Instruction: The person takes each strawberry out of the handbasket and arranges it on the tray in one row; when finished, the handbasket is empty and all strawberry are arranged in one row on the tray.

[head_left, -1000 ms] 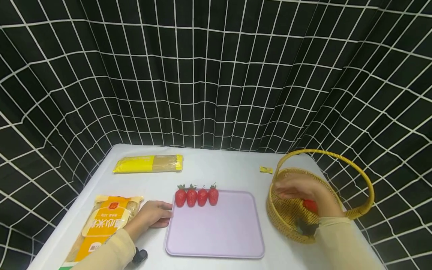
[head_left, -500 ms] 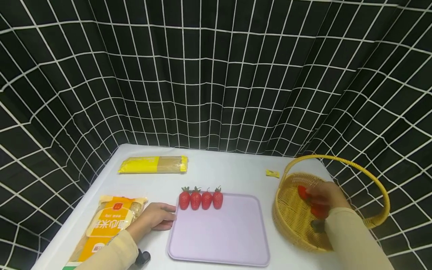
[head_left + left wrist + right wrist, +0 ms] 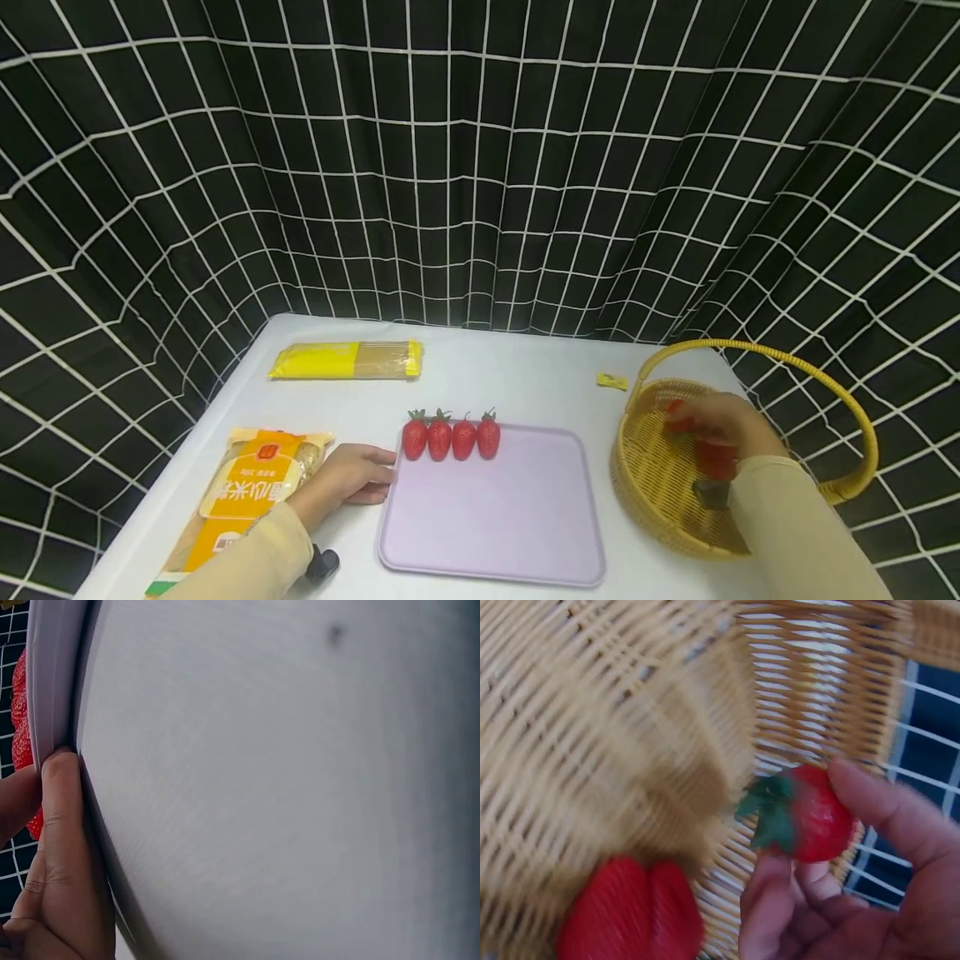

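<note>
On the right, my right hand (image 3: 723,421) reaches into the wicker basket (image 3: 660,533). The right wrist view shows its thumb and fingers pinching a strawberry (image 3: 821,814) with green leaves. Below that strawberry lies a red lobed thing (image 3: 630,915) in the basket, partly cut off by the frame. My left hand (image 3: 352,475) is at the left edge of a pale purple tray (image 3: 495,517), thumb and fingers on either side of its rim (image 3: 52,682). Several strawberries (image 3: 452,437) stand in a row along the tray's back left edge, leaves pointing away from me.
A yellow noodle packet (image 3: 345,360) lies at the back left of the white table (image 3: 517,367). An orange grain bag (image 3: 247,492) is beside my left forearm. A small yellow sachet (image 3: 612,381) lies behind the basket, whose tall handle (image 3: 817,383) arches over my right arm.
My right hand has moved from above the basket's near-left side down and right into it, and now pinches a strawberry. My left hand stays at the tray; the head view has shifted slightly.
</note>
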The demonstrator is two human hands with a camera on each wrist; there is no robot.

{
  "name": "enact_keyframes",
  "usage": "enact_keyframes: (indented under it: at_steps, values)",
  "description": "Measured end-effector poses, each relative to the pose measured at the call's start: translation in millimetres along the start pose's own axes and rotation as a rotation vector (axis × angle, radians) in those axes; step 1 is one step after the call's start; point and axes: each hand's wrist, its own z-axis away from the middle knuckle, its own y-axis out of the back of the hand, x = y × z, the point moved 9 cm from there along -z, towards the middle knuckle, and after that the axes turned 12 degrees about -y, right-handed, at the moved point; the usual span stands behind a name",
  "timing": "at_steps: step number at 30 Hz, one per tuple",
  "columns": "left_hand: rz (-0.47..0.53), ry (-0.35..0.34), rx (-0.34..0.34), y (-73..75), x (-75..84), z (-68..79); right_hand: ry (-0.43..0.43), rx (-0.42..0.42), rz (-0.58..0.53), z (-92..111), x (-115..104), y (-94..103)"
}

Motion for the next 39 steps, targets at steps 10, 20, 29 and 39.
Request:
enact_keyframes:
  at_steps: [10,20,29,39]
  values:
    - [-0.005,0.003,-0.017,-0.2,0.7,1.2,0.314,-0.308,-0.024,78,-36,-33.2]
    - [-0.024,0.0,-0.016,0.1,2.3,1.5,0.385,-0.177,0.023,75,-89,-137.7]
    - [-0.023,0.0,-0.008,0.5,3.3,0.6,0.186,0.31,0.165,21,-103,-181.6]
    - [-0.058,0.016,-0.016,1.6,3.4,0.9,0.147,0.356,0.237,-1,-110,-202.2]
